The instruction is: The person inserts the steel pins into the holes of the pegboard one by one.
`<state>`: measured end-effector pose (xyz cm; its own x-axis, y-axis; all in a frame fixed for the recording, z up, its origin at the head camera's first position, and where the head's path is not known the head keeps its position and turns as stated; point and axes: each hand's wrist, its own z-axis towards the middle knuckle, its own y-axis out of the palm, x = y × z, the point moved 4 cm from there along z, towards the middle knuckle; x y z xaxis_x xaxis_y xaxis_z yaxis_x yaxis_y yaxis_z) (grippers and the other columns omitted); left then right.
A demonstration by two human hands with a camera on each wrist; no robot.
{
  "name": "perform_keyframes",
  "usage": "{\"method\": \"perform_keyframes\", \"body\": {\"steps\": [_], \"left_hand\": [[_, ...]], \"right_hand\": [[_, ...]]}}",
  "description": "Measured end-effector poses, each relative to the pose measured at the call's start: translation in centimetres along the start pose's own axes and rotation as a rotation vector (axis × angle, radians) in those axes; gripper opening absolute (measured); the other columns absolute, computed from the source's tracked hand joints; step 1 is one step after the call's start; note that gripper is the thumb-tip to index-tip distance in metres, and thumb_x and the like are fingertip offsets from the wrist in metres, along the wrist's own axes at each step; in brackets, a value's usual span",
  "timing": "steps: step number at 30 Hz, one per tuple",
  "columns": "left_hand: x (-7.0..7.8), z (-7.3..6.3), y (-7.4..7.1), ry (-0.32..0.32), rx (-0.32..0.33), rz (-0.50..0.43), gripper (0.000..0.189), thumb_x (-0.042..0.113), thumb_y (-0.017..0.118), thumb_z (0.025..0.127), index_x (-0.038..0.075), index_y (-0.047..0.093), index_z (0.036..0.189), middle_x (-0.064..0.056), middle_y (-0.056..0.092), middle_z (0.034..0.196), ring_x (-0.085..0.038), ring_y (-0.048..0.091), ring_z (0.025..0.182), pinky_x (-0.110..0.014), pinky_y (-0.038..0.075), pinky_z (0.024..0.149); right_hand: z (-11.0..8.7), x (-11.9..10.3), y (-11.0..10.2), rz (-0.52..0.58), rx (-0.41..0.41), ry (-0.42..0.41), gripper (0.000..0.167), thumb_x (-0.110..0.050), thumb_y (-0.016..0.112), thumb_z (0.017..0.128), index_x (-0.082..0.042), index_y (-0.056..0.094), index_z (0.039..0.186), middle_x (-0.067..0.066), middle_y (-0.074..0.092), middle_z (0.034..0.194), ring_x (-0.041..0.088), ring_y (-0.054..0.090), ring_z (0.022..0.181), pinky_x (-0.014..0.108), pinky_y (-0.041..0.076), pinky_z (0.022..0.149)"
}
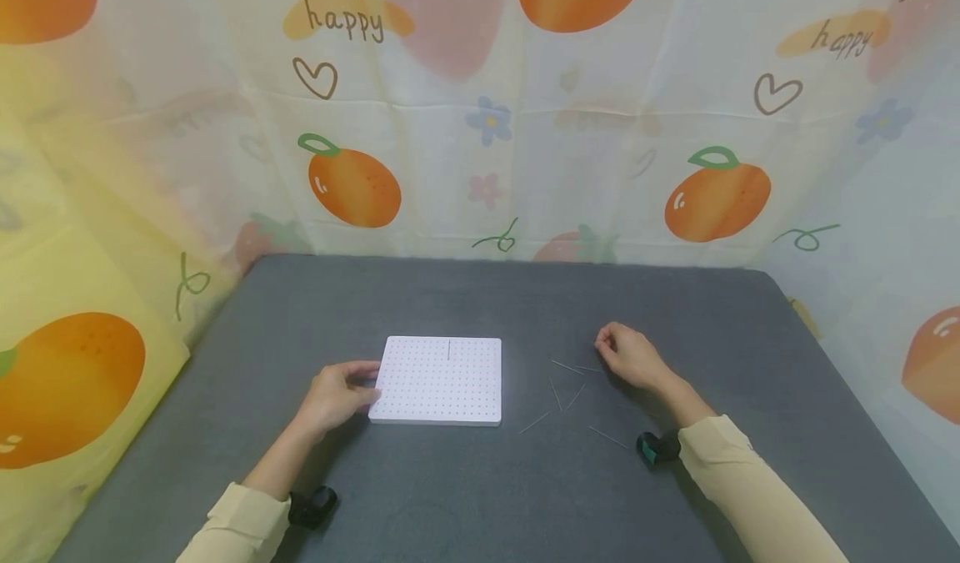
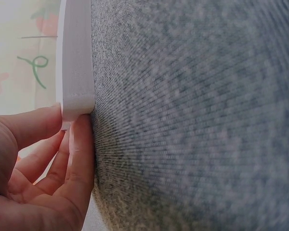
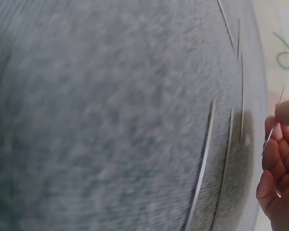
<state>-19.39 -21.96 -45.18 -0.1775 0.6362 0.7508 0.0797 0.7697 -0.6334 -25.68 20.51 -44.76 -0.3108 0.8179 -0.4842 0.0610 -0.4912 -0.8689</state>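
My left hand (image 1: 333,398) grips the left edge of a white pegboard (image 1: 438,388) dotted with rows of small holes. In the left wrist view the thumb lies at the upper edge of the board (image 2: 78,57), with fingers beneath its corner. One thin needle (image 1: 449,349) stands upright in a hole near the board's far edge. To the right of the board, my right hand (image 1: 632,356) is raised a little over the table. It pinches a thin metal needle (image 3: 271,132) between thumb and fingers, plain in the right wrist view.
Several loose needles (image 1: 556,394) lie scattered on the dark grey table (image 1: 450,496) between the board and my right hand. A patterned cloth (image 1: 570,171) hangs behind the table's far edge. Each wrist wears a black camera (image 1: 313,506).
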Motion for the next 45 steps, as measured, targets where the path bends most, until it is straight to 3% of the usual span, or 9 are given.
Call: {"method": "perform_keyframes", "body": {"steps": [8,31,38,45], "left_hand": [[0.1,-0.1,0.0,-0.002,-0.005,-0.005,0.045,0.007,0.067,0.080,0.002,0.056,0.123,-0.019,0.060,0.116,-0.019,0.064,0.083,-0.034,0.053,0.068],[0.2,-0.2,0.0,0.005,-0.006,-0.003,0.045,0.007,0.067,0.080,0.004,0.055,0.124,-0.018,0.060,0.117,-0.020,0.065,0.084,-0.034,0.053,0.068],[0.0,0.0,0.0,-0.004,-0.004,-0.006,0.046,0.007,0.067,0.080,0.004,0.055,0.124,-0.018,0.059,0.118,-0.020,0.065,0.085,-0.032,0.053,0.067],[-0.1,0.0,0.0,-0.011,-0.001,-0.007,0.046,0.007,0.068,0.080,0.005,0.056,0.124,-0.017,0.060,0.117,-0.019,0.065,0.084,-0.031,0.053,0.066]], "right_hand": [[0.5,-0.9,-0.4,0.013,0.039,-0.013,0.008,-0.008,0.051,0.091,-0.002,0.056,0.091,0.007,0.058,0.082,0.016,0.051,0.069,0.035,0.043,0.064],[2.0,-4.3,0.1,0.213,0.008,0.004,0.010,-0.008,0.051,0.089,-0.008,0.044,0.096,0.007,0.055,0.086,0.018,0.051,0.077,0.032,0.041,0.066],[2.2,-5.6,0.5,0.266,0.009,-0.008,0.010,-0.009,0.052,0.089,-0.008,0.046,0.097,0.008,0.059,0.093,0.022,0.058,0.089,0.037,0.045,0.075],[2.5,-7.1,1.0,0.284,0.021,-0.031,0.010,-0.010,0.055,0.089,-0.009,0.049,0.096,0.006,0.061,0.091,0.021,0.059,0.087,0.036,0.047,0.074]]}}
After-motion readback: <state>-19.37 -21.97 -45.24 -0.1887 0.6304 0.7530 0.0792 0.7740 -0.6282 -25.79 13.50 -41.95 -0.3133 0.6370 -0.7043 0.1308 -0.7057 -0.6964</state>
